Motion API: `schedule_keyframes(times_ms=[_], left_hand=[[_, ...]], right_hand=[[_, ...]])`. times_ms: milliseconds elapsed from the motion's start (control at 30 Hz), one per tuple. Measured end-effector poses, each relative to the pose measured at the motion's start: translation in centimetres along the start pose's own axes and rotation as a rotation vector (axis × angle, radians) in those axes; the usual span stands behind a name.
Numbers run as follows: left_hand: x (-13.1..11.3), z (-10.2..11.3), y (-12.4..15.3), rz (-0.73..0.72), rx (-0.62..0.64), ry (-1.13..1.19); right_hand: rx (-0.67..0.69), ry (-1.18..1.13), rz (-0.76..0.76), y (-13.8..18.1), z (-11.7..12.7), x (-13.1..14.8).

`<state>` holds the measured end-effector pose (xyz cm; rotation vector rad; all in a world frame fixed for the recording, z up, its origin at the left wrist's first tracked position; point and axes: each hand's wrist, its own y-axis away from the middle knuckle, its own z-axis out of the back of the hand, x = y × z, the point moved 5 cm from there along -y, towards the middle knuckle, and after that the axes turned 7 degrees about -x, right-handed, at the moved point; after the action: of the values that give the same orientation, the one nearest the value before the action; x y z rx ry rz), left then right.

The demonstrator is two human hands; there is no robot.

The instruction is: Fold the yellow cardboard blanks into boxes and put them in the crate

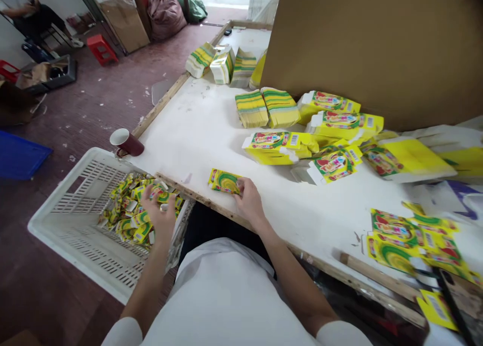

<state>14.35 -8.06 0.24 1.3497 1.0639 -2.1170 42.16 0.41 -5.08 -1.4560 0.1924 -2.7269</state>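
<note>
My right hand (249, 200) grips one end of a small yellow and green printed box (223, 180) at the table's near edge, thumb and fingers closed on it. My left hand (160, 212) is over a white plastic crate (79, 212), its fingers spread and curved. Inside the crate lies a heap of small yellow packs (141, 230), some of them just behind my left fingers. Whether those fingers touch any pack is hard to see.
A maroon mug (130, 143) lies tipped at the table's left edge. Stacks of flat yellow cartons (251, 108) and larger yellow boxes (277, 147) spread across the white table (196, 119). A big cardboard sheet (362, 44) stands behind. Far left, a person sits near a red stool (101, 49).
</note>
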Motion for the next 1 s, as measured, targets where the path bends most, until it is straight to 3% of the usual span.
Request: schedule_keyframes(times_ms=[100,200,333,467,633,700,833,1000], left_hand=[[-1.7,-6.0,3.4,0.11,0.25,0.209],[-2.9,-11.1,5.8,0.444,0.481,0.596],[-5.5,-14.8,6.3,0.776,0.527,0.897],[-7.4,-15.7,5.1,0.874,0.425,1.045],[-6.3,-15.3,4.6,0.872,0.23,0.963],[-5.7,-15.1,4.7,0.813,0.254,0.868],[-5.0,-14.8,5.2,0.653,0.417,0.795],[-3.5,-13.9,5.5,0.612,0.389,0.672]], right_hand=[[-0.012,-0.284,-0.096,0.2,1.0,0.7],[0.041,-0.573,-0.135,0.7,1.5,2.1],[0.118,-0.701,-0.115,1.6,1.6,4.1],[0.197,-0.696,-0.036,2.3,1.7,5.7],[0.25,-0.521,0.006,2.2,1.3,6.2],[0.208,-0.51,-0.03,1.9,1.2,5.8],[0.052,-0.55,-0.097,1.1,1.7,4.4],[-0.03,-0.53,-0.123,0.4,2.5,2.9]])
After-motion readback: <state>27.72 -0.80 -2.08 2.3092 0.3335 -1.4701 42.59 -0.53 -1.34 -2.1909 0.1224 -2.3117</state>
